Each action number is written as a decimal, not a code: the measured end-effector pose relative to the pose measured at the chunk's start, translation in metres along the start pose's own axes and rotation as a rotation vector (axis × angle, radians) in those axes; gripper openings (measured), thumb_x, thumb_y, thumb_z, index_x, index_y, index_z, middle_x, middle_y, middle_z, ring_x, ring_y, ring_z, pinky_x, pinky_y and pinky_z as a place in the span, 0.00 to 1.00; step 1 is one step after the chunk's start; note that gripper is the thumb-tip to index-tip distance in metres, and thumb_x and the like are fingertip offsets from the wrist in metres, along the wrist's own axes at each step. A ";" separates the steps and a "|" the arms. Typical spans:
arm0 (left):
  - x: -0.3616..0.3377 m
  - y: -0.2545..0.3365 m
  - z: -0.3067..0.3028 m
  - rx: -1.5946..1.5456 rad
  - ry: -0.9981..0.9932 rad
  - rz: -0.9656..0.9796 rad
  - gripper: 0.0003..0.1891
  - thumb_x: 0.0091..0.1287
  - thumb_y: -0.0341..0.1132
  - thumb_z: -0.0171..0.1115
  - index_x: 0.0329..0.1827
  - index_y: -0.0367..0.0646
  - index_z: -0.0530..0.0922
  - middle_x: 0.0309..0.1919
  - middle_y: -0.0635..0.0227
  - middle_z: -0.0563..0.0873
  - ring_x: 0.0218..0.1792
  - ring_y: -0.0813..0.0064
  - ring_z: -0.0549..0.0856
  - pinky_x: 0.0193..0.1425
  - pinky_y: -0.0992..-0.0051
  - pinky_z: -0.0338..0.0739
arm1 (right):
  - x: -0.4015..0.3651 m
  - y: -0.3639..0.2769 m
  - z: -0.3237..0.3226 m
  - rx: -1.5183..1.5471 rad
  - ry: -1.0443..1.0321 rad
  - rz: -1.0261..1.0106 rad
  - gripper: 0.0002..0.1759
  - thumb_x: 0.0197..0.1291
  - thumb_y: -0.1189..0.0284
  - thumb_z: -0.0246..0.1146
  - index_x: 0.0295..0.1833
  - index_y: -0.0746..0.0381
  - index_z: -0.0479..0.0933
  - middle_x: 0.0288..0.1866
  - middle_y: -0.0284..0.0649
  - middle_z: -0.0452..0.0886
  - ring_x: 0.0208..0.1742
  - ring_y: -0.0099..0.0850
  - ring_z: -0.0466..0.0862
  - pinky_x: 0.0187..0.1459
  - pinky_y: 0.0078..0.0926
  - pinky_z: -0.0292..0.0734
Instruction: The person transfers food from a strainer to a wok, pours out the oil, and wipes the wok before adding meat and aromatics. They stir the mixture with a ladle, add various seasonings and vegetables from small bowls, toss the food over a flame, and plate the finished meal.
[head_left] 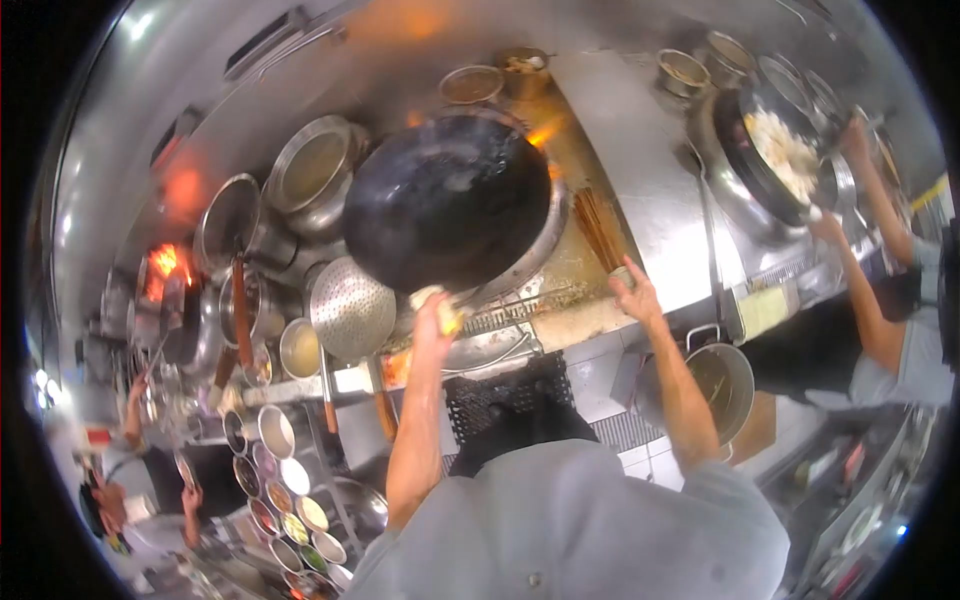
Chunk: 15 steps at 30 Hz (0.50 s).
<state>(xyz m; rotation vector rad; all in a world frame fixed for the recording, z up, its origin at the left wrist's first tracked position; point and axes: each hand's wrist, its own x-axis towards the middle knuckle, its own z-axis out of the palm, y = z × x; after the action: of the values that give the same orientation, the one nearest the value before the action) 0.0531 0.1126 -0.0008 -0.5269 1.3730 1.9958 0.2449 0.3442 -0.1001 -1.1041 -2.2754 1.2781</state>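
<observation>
I am looking down into a crowded commercial kitchen, all stainless steel, where a long steel cooking table (655,170) carries burners, pots and ladles. In the middle, the black round-bottomed steel wok (450,195) sits tipped on its burner ring, its dark inside turned toward me and apparently bare of food. An orange flame (547,130) licks out behind its far rim. My left hand (435,318) is at the near rim, fingers clenched round the wok's short handle through a yellowish folded cloth (448,314). I take the cloth to be there against the heat, and the grip at the edge to be what keeps the pan tilted. My right hand (637,295) is well to the right of the wok, fingers closed on the pale near end of a bundle of brown bamboo sticks (597,225). The bundle slants away over the table beside the burner ring, apart from the wok. Left of my arm, a round perforated steel strainer (350,308) leans among steel pots, and small bowls of seasonings (290,500) stand below, within reach, I judge. On the right, another person's hand (826,225) works a second wok holding white food (785,150).
</observation>
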 end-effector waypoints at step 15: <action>-0.009 0.057 -0.149 0.738 0.390 0.491 0.23 0.56 0.53 0.61 0.36 0.37 0.78 0.27 0.62 0.83 0.28 0.70 0.82 0.36 0.68 0.77 | -0.057 -0.056 0.017 -0.060 0.015 0.005 0.30 0.59 0.67 0.58 0.64 0.70 0.62 0.41 0.46 0.80 0.35 0.28 0.80 0.31 0.25 0.76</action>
<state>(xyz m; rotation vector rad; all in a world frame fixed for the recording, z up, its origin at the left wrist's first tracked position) 0.0139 -0.0417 -0.0123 -0.2439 2.5170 1.5747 0.2458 0.2748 -0.0572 -1.1368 -2.3154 1.2070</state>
